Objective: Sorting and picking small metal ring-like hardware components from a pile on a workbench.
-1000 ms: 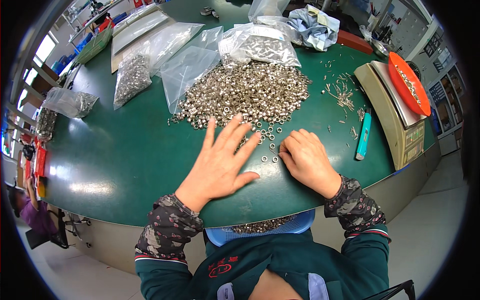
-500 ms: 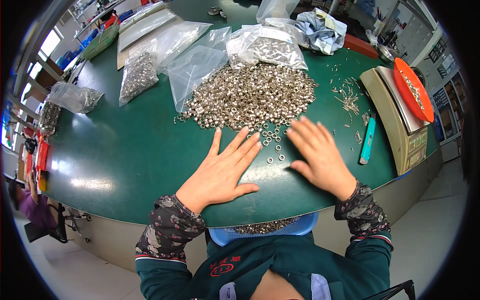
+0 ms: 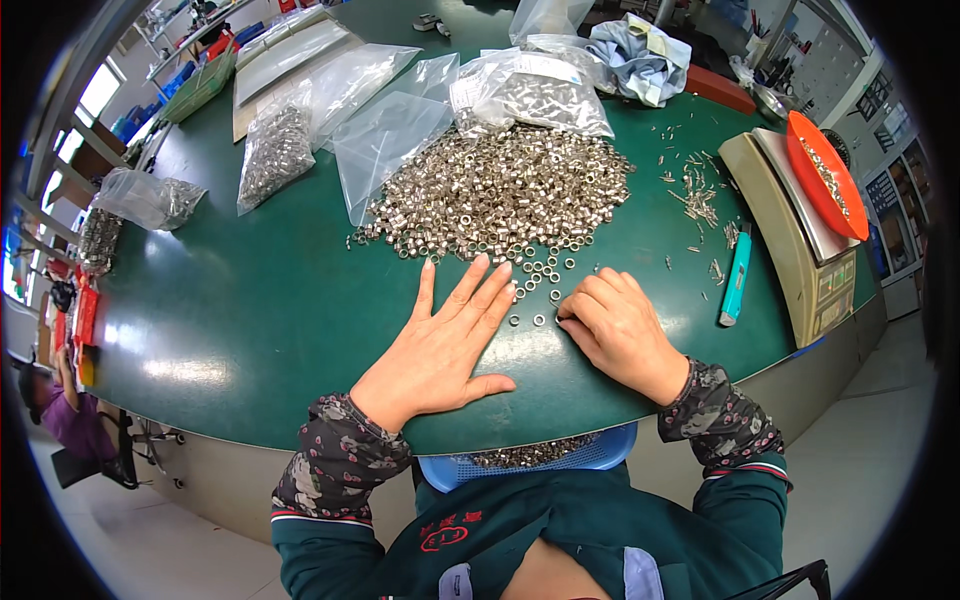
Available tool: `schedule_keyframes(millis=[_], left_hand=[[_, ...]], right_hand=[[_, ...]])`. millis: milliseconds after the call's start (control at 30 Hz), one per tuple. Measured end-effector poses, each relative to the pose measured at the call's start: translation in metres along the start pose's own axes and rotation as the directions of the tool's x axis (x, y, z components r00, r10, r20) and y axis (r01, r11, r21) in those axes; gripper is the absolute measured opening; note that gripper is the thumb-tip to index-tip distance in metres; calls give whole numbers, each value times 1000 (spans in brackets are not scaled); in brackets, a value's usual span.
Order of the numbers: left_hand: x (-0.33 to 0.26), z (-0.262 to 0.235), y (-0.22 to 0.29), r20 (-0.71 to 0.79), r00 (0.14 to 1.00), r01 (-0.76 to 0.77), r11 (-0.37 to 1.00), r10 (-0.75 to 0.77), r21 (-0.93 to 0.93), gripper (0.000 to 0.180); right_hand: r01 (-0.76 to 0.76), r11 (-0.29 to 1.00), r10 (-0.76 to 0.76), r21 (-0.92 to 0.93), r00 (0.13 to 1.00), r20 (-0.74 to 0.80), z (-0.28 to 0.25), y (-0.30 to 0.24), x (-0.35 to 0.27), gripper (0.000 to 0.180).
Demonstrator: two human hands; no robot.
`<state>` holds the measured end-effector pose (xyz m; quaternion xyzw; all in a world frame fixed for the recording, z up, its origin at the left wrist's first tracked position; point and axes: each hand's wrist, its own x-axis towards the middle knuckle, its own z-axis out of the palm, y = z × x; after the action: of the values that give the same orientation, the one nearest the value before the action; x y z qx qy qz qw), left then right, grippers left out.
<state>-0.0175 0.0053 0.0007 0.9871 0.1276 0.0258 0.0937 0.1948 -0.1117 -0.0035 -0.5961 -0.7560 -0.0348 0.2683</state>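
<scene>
A large heap of small shiny metal rings [image 3: 500, 195] lies on the green table. Loose rings [image 3: 540, 272] trail from its near edge toward me. My left hand [image 3: 445, 345] rests palm down with its fingers spread, fingertips at the near edge of the heap beside the loose rings. Curled low over the table to the right, my right hand [image 3: 620, 330] has thumb and index finger pinched at a metal ring [image 3: 559, 320], partly hidden by the fingertips. Two other rings sit just left of it, in a rough row.
Clear bags of metal parts [image 3: 275, 155] lie behind and left of the heap. At right are scattered thin pins [image 3: 697, 195], a teal cutter [image 3: 737, 275] and a scale [image 3: 800, 240] bearing an orange dish [image 3: 825, 175]. A blue basket [image 3: 440, 470] of metal parts is below the table edge.
My right hand has moved down and slightly left, its fingers closing from outstretched to a pinch. Another ring now lies left of the nearest ones. My left hand has barely moved.
</scene>
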Motion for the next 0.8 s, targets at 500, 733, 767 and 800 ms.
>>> schedule_keyframes(millis=[500,733,767,800], left_hand=[[-5,-4,-2,43,998,-43,999,43,-12,92],[-11,-6,-6,69,997,-26,994,34,-109,97],[-12,-7,-6,72,997,-20,993,29,-119,97],[-13,-7,-7,71,997,-16,993,24,-118,97]], right_hand=[[-172,985,172,-12,985,-22,5,-2,9,10],[-191,981,191,-10,981,-46,-6,6,1,10],[-214,977,211,-24,974,-84,-11,10,0,10],[-262,964,255,-45,960,-117,-16,16,-1,10]])
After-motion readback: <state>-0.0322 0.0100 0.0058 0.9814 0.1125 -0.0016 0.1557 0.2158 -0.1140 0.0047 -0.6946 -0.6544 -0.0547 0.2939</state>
